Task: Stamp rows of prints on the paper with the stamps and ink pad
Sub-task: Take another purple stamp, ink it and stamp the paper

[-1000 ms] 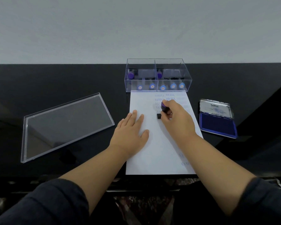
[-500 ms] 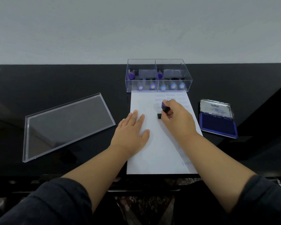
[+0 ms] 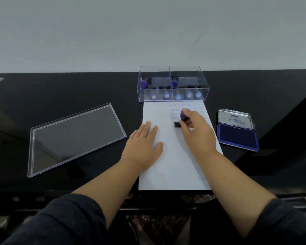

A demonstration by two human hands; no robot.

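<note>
Right hand (image 3: 197, 133) grips a stamp (image 3: 183, 117) on the paper (image 3: 168, 167).
Left hand (image 3: 142, 142) lies flat, fingers straight, on the sheet.

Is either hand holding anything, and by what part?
The right hand grips a stamp by its purple handle; the left hand holds nothing, lying flat on the paper.

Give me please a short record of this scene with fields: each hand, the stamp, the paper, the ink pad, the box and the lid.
left hand: flat on the paper, holding it down
right hand: grips the stamp
stamp: purple top, black base down on the paper
paper: faint blue prints near the top
ink pad: open, right of the paper
clear box: behind the paper, more stamps inside
clear lid: left, on the table
</note>
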